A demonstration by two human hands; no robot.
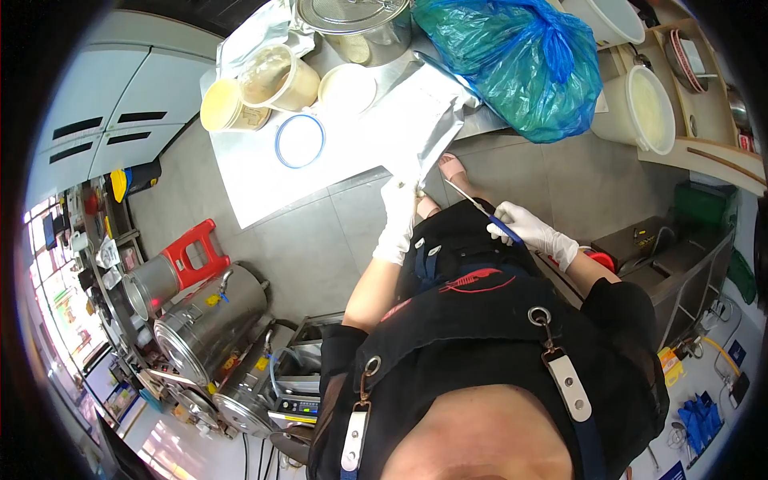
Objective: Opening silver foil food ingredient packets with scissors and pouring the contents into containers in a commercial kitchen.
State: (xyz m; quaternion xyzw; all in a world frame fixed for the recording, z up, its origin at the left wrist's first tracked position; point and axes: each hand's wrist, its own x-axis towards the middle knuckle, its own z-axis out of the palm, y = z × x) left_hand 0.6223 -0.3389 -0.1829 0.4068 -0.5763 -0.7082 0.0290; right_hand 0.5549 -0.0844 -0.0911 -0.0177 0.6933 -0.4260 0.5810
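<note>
My gloved left hand (399, 207) grips the near corner of a silver foil bag (444, 108), which lies on the table and juts over its front edge. In my gloved right hand (528, 228) is a slim blue-handled tool (504, 228). Its narrow tip points up and left, apart from the bag; whether it is a knife or a spatula I cannot tell. Left of the bag are a round white lid (348, 88) and a blue-rimmed clear lid (300, 141). Glare washes out the bag's left side and the tabletop.
On the table (258, 192) stand a yellow-topped tub (225, 107), an open plastic tub (294, 84), a lidded steel pot (366, 42) and a blue-green plastic bag (528, 78). White buckets (639, 111) stand to the right. A red stool (198, 249) and steel drums (210, 312) are at left.
</note>
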